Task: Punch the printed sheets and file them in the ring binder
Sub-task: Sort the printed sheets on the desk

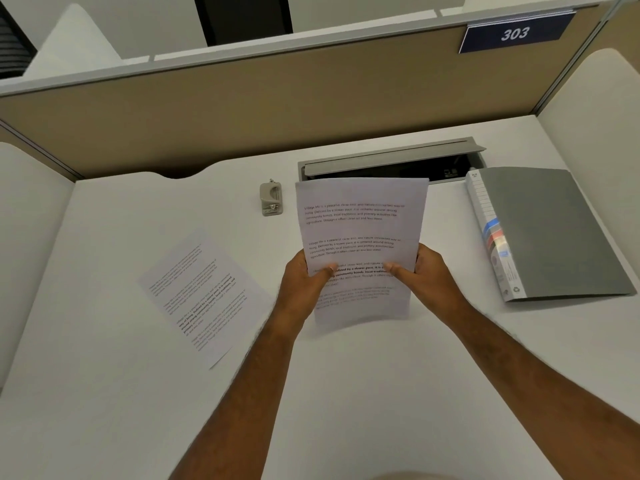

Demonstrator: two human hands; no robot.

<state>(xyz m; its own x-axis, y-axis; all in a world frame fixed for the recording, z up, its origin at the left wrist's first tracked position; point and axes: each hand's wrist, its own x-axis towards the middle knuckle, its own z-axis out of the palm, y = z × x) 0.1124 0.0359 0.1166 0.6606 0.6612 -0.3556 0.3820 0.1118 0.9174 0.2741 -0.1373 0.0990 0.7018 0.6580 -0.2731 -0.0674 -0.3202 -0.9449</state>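
Presently the left hand (304, 275) and right hand (424, 271) each pinch the white printed sheet (360, 233) mid-desk; advise squaring its edge before the small grey hole punch (271, 199) near the back edge.

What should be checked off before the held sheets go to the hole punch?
1. Sheets held at both side edges by left hand and right hand: ok.
2. Hole punch within view, nothing on it: ok.
3. Edges of the held sheets squared: cannot tell.
4. Second printed sheet gathered in: not ok, it lies apart on the desk.
5. Ring binder opened: not ok, it lies closed.
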